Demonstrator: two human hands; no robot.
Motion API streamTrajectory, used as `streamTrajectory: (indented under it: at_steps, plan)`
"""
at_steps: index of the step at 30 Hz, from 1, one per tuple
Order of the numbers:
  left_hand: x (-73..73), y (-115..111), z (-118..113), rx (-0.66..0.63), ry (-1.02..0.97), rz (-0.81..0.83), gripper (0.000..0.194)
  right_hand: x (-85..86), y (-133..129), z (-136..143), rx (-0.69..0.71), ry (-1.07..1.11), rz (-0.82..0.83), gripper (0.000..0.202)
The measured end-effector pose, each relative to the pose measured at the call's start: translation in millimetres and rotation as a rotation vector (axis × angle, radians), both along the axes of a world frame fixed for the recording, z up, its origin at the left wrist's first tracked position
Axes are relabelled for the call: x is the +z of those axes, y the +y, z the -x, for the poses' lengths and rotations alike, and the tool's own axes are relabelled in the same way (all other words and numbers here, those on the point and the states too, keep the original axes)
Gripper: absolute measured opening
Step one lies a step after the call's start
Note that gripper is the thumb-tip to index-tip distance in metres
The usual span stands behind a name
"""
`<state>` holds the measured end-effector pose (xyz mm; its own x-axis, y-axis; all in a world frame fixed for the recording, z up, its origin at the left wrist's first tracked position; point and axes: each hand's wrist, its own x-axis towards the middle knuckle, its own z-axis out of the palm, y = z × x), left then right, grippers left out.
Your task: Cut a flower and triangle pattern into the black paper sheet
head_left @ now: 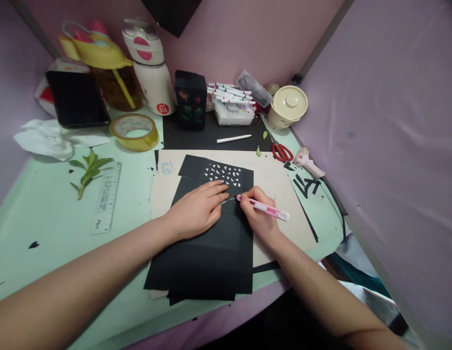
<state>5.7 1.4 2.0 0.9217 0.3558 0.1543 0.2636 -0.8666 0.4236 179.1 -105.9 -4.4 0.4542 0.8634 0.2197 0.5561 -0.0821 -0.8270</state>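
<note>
Black paper point(211, 262) lies over a pale board point(280, 194), with a patch of small cut-out shapes point(224, 174) near its far end. Flat on the paper rests my left hand point(196, 209), fingers stretched out just below the cut-outs. My right hand point(260, 214) is closed around a pink craft knife point(265, 208). The knife's tip is at the paper, close to the left fingertips. Between them runs a thin light line, perhaps a cut or the blade; I cannot tell which.
Left of the paper lie a clear ruler point(107, 199), a leafy sprig point(89, 170) and a tape roll point(135, 132). Behind stand a white bottle point(153, 78) and a black box point(190, 99). Red-handled scissors point(281, 150), a glue gun point(309, 163) and black paper scraps point(306, 184) lie at right.
</note>
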Motion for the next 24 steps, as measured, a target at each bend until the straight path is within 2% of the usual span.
streamTrajectory:
  at_steps: [24]
  plan:
    - [-3.6, -0.3, -0.2, -0.004, -0.012, -0.035, 0.042, 3.5, 2.1, -0.5, 0.002, 0.05, 0.051, 0.022]
